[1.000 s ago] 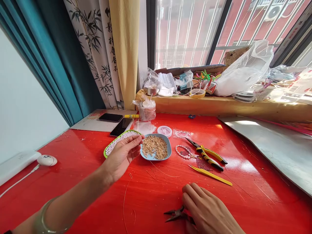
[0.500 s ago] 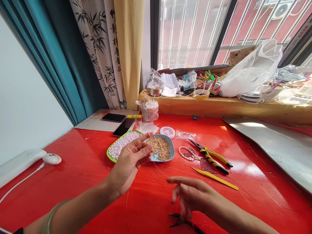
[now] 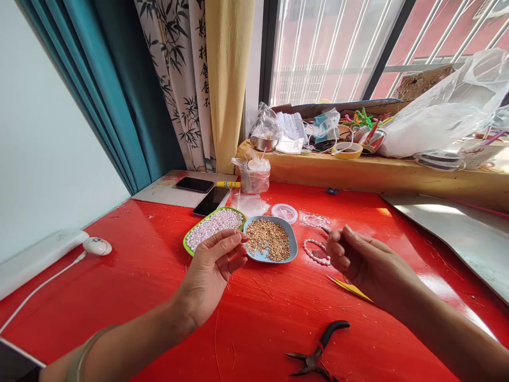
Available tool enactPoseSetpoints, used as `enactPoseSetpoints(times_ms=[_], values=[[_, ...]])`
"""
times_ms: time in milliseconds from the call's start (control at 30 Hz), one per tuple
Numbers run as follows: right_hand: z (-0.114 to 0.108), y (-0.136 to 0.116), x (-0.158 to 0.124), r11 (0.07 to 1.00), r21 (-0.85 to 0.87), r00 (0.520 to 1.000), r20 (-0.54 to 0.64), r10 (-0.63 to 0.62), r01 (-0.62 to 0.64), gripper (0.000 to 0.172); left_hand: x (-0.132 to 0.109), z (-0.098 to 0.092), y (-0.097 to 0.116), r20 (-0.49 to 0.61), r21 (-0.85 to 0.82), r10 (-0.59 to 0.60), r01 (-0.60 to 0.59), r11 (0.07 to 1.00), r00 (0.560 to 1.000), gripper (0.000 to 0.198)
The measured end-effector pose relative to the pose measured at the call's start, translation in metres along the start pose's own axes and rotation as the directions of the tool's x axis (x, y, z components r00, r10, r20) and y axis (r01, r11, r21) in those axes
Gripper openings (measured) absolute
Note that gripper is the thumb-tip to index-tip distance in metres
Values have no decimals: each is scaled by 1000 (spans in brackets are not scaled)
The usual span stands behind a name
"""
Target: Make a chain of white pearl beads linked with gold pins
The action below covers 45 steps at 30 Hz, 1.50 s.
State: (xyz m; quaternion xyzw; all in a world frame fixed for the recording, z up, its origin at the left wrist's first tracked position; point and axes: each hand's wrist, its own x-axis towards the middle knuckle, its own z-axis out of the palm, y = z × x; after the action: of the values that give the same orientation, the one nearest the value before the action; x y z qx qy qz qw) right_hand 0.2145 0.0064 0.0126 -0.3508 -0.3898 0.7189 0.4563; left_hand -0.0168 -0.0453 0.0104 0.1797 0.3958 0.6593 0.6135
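Observation:
My left hand (image 3: 212,265) is raised in front of the bead trays, thumb and index finger pinched on a thin thread. A length of the thread (image 3: 217,339) trails down over the table below it. My right hand (image 3: 363,262) is held up on the right with its fingertips closed; what they hold, if anything, is too small to make out. Behind that hand lie a beaded bracelet (image 3: 314,259) and yellow tweezers (image 3: 350,288), partly hidden. The green tray (image 3: 185,245) holds pale pearl beads, the blue tray (image 3: 295,246) gold beads.
Black-handled pliers (image 3: 312,362) lie open near the front. A round plastic lid (image 3: 284,213), small plastic bags (image 3: 250,205) and two phones (image 3: 194,184) lie farther back. A grey sheet (image 3: 449,228) covers the right side. Clutter fills the windowsill (image 3: 302,168).
My right hand has risen and moved right, its fingers closing, and now covers the yellow-black pliers. The black-handled pliers show more fully. My left hand stays pinched, and the view has shifted slightly.

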Motion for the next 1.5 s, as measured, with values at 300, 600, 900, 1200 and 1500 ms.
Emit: enactPoseSetpoints(times_ms=[300,600,900,1200,1500], values=[[8,-17,16,993,11,993,-26,-113,113,20,-13,-1,1,52,29,-36,35,999,998,17],[10,-26,25,988,-7,988,-33,-152,152,19,-16,-3,-1,37,27,-129,128,991,991,19],[21,-47,31,961,-69,961,92,-261,268,21,-9,-6,-10,-15,117,-245,245,962,969,16],[44,-81,43,930,-53,925,133,-355,365,39,-2,-12,-19,33,291,-325,302,908,945,10],[47,-56,40,963,-173,978,59,-198,205,30,18,-27,1,231,826,-191,-88,556,954,18]])
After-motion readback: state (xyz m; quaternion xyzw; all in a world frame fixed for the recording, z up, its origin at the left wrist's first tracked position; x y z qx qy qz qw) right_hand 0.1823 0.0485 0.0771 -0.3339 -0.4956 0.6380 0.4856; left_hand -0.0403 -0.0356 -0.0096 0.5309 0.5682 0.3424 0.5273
